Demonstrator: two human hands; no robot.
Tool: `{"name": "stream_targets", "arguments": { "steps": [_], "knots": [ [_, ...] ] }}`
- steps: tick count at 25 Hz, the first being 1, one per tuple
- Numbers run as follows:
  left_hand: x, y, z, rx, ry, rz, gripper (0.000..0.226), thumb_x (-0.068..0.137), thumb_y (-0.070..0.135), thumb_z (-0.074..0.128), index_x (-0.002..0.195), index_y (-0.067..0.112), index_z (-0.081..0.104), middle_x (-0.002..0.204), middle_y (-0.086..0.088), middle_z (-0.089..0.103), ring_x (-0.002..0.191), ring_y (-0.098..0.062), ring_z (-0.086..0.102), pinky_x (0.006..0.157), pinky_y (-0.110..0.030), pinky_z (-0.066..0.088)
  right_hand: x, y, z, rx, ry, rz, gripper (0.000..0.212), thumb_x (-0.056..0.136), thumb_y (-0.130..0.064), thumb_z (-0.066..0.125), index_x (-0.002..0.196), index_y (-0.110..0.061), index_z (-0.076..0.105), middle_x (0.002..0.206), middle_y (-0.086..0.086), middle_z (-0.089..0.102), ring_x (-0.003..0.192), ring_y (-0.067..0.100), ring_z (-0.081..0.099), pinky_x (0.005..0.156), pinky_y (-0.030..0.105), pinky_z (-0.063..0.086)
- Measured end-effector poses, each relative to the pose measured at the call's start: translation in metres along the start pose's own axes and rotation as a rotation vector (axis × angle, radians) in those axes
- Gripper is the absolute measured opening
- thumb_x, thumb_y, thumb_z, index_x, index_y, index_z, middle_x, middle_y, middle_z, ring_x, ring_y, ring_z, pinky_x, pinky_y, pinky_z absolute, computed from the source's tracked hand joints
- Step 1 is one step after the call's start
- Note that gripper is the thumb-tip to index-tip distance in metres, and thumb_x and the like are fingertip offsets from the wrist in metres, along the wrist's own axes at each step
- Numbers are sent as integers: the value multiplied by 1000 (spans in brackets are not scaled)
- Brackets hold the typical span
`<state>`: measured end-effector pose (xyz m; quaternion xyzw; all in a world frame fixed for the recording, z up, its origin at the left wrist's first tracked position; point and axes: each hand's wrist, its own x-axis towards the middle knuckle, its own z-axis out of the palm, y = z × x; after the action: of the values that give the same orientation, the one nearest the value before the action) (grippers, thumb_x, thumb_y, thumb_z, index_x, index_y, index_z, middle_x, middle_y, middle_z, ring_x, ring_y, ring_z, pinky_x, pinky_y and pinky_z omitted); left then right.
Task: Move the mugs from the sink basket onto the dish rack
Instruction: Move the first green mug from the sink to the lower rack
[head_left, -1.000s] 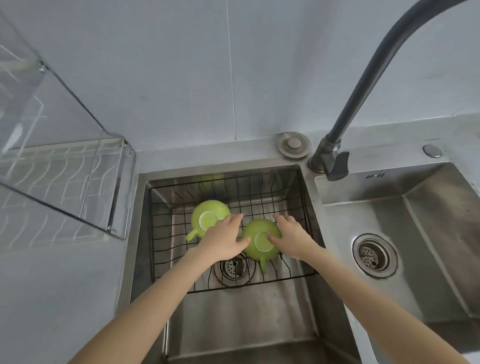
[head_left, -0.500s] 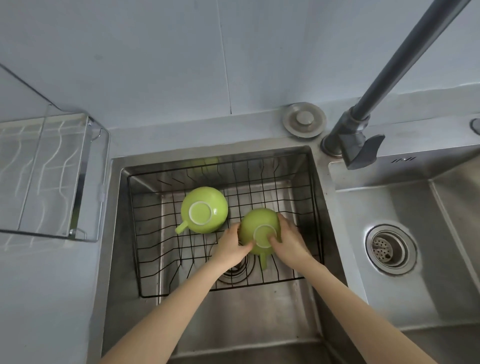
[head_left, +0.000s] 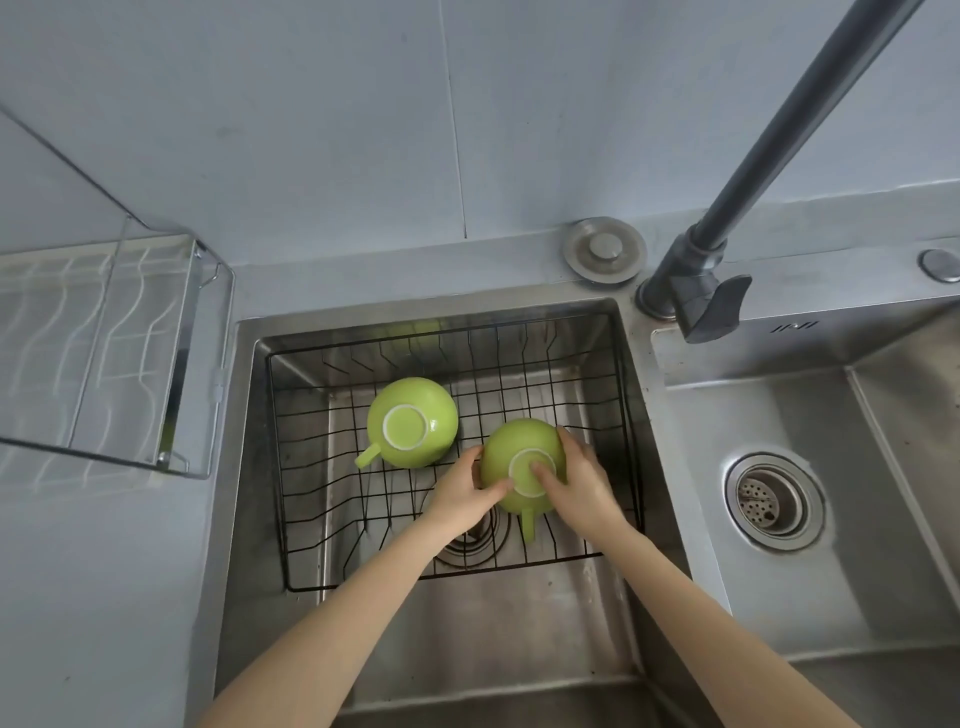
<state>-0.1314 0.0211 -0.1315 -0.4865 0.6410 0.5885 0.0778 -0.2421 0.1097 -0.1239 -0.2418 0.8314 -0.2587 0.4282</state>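
Note:
Two green mugs stand upside down in the black wire sink basket (head_left: 291, 467). The left mug (head_left: 415, 415) rests alone, handle pointing lower left. The right mug (head_left: 511, 449) is clasped from both sides: my left hand (head_left: 460, 496) presses its left flank and my right hand (head_left: 576, 483) wraps its right flank, fingers over the white base ring. Its handle points toward me. The wire dish rack (head_left: 104, 338) with a clear cover sits on the counter at the left.
A dark tall faucet (head_left: 717, 260) rises at the right of the basket's sink. A second basin with a drain (head_left: 774, 499) lies further right. A round metal cap (head_left: 605, 249) sits on the back ledge. The wall is close behind.
My left hand left the left mug and joined my right hand on the right mug. The view has moved closer and shifted down over the sink.

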Motion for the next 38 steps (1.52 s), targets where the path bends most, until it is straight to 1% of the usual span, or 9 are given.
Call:
{"name": "stream_targets", "arguments": {
  "steps": [3, 6, 10, 15, 22, 26, 29, 33, 38],
  "knots": [
    [-17, 8, -8, 15, -32, 39, 56, 86, 22, 60, 135, 9, 36, 126, -10, 55, 114, -24, 55, 95, -36, 49, -19, -8, -10, 3, 45, -2, 62, 91, -30, 53, 144, -15, 26, 138, 20, 38, 124, 33, 45, 102, 36, 39],
    [-42, 15, -19, 3, -64, 84, 59, 86, 20, 61, 137, 11, 33, 115, -1, 50, 104, -18, 54, 80, -29, 53, -39, -21, -19, -7, 63, -11, 61, 90, -38, 52, 142, -18, 29, 135, 18, 41, 118, 31, 49, 96, 33, 42],
    [-76, 16, -33, 119, -103, 184, 70, 82, 8, 64, 140, 9, 25, 133, -12, 47, 108, -23, 59, 94, -30, 47, -74, -41, -23, 6, 77, -53, 59, 91, -39, 50, 142, -19, 30, 135, 15, 39, 97, 21, 48, 85, 25, 38],
    [-120, 7, -46, 301, 46, 326, 88, 77, 19, 70, 144, 13, 13, 135, -12, 35, 120, -24, 48, 107, -32, 36, -122, -66, -10, -90, 99, -150, 79, 83, -45, 59, 146, -21, 17, 144, 15, 30, 131, 33, 34, 109, 43, 34],
    [-169, -24, -77, 297, 122, 439, 96, 75, 33, 72, 145, 12, 10, 137, -13, 32, 128, -24, 40, 112, -36, 33, -178, -94, 29, -162, 89, -251, 100, 74, -33, 72, 147, -23, 4, 150, 12, 19, 137, 34, 22, 112, 44, 25],
    [-195, -46, -105, 327, 165, 477, 97, 76, 29, 71, 145, 13, 4, 139, -11, 28, 126, -22, 39, 104, -24, 29, -195, -116, 61, -179, 94, -263, 101, 74, -34, 72, 147, -24, 4, 149, 12, 21, 135, 34, 25, 111, 43, 27],
    [-208, -65, -135, 305, 226, 476, 97, 75, 28, 72, 146, 13, 6, 139, -12, 29, 123, -21, 41, 106, -27, 31, -203, -140, 89, -206, 91, -296, 101, 73, -34, 73, 147, -24, 4, 149, 13, 20, 134, 35, 26, 110, 43, 29],
    [-223, -95, -180, 284, 302, 507, 95, 73, 26, 75, 144, 12, 14, 133, -12, 33, 100, -13, 46, 91, -23, 40, -212, -173, 131, -227, 74, -348, 102, 74, -33, 73, 147, -21, 3, 151, 14, 18, 136, 35, 23, 112, 44, 27],
    [-235, -132, -228, 265, 371, 546, 92, 70, 24, 77, 142, 10, 20, 138, -9, 29, 96, -14, 52, 83, -21, 43, -221, -205, 184, -238, 79, -403, 102, 74, -32, 73, 147, -21, 3, 148, 14, 18, 137, 34, 22, 113, 43, 26]
  ]
}}
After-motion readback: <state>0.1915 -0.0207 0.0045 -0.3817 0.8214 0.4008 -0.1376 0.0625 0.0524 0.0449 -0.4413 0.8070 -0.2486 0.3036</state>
